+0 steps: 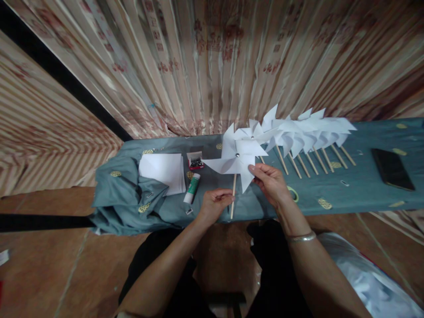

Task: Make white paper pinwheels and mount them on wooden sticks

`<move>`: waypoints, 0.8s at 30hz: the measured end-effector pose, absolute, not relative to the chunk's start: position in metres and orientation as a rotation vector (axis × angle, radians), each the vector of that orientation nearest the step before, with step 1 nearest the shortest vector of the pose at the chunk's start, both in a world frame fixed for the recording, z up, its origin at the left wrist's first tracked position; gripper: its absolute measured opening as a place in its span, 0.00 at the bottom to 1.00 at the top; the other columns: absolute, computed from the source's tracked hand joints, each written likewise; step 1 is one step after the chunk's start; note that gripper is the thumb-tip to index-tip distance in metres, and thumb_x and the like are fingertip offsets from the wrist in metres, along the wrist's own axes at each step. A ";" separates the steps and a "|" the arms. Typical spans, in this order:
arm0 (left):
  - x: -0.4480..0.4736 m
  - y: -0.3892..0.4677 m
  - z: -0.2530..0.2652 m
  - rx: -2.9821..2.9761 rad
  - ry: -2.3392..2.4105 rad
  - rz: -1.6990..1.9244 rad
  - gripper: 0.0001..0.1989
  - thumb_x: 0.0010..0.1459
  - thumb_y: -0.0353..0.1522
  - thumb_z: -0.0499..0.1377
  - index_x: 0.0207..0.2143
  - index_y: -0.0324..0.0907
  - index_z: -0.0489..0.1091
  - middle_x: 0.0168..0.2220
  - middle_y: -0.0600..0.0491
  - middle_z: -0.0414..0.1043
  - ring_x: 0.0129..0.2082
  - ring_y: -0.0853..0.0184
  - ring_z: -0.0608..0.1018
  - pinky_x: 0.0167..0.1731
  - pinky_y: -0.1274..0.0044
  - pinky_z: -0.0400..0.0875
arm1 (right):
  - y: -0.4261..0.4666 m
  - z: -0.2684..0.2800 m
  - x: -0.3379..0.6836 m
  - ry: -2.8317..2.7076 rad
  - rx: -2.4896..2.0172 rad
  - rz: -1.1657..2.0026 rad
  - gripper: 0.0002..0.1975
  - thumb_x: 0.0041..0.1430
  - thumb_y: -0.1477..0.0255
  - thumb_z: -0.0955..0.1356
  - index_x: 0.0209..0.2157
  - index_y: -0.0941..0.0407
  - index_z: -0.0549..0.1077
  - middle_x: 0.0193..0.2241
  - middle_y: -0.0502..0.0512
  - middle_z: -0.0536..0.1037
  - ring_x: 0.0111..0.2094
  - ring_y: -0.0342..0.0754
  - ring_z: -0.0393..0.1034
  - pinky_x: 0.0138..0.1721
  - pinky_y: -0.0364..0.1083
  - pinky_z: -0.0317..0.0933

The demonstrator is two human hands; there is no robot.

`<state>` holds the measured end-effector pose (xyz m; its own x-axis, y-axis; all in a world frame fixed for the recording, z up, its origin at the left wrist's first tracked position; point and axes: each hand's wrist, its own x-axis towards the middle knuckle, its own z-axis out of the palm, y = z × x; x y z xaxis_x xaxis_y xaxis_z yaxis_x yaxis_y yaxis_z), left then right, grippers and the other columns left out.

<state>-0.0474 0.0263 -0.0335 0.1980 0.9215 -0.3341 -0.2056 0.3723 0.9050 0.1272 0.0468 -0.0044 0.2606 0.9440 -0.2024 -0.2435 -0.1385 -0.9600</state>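
A white paper pinwheel (245,152) with a silver pin at its centre stands up between my hands on a thin wooden stick (232,203). My left hand (215,204) pinches that stick below the paper blades. With thumb and fingers, my right hand (270,182) grips the edge of the pinwheel's lower right blade. Behind it and to the right, several finished-looking white pinwheels (308,132) lie overlapped in a row, their sticks pointing toward me. A green and white glue stick (192,188) lies left of my left hand.
Left on the cloth-covered table (357,190) is a stack of white paper (162,170), partly under a cloth fold. Near it sits a small open box of pins (195,161). A dark phone (392,168) lies far right. Part of a yellow-green ring (293,193) shows beside my right wrist. Curtains hang behind.
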 end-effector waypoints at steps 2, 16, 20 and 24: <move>-0.047 0.026 -0.034 0.850 1.080 0.936 0.15 0.28 0.36 0.74 0.24 0.41 0.81 0.23 0.52 0.78 0.23 0.70 0.75 0.30 0.78 0.71 | 0.047 -0.005 0.126 -0.747 -1.294 1.206 0.18 0.32 0.55 0.80 0.22 0.52 0.79 0.20 0.47 0.77 0.22 0.42 0.66 0.25 0.43 0.61; -0.047 0.027 -0.040 0.858 1.079 0.947 0.14 0.31 0.35 0.73 0.25 0.41 0.81 0.24 0.53 0.78 0.25 0.69 0.76 0.33 0.76 0.73 | 0.047 -0.003 0.118 -0.710 -1.270 1.247 0.19 0.30 0.55 0.81 0.21 0.53 0.78 0.19 0.47 0.77 0.21 0.41 0.66 0.24 0.42 0.62; -0.048 0.026 -0.038 0.844 1.064 0.957 0.13 0.32 0.35 0.73 0.25 0.41 0.80 0.24 0.54 0.78 0.25 0.69 0.76 0.33 0.77 0.73 | 0.046 -0.002 0.115 -0.711 -1.259 1.275 0.19 0.31 0.55 0.80 0.21 0.53 0.78 0.20 0.47 0.76 0.21 0.40 0.66 0.24 0.41 0.62; -0.048 0.026 -0.036 0.824 1.059 0.962 0.13 0.31 0.34 0.73 0.25 0.41 0.80 0.24 0.54 0.78 0.25 0.70 0.76 0.34 0.77 0.73 | 0.046 -0.002 0.116 -0.678 -1.246 1.299 0.19 0.30 0.56 0.81 0.20 0.53 0.78 0.20 0.47 0.77 0.21 0.41 0.67 0.24 0.41 0.63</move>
<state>-0.0481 0.0260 -0.0365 0.1892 0.9264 -0.3256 -0.2352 0.3647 0.9009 0.1164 0.0460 -0.0021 0.2195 0.9410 -0.2575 -0.3265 -0.1779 -0.9283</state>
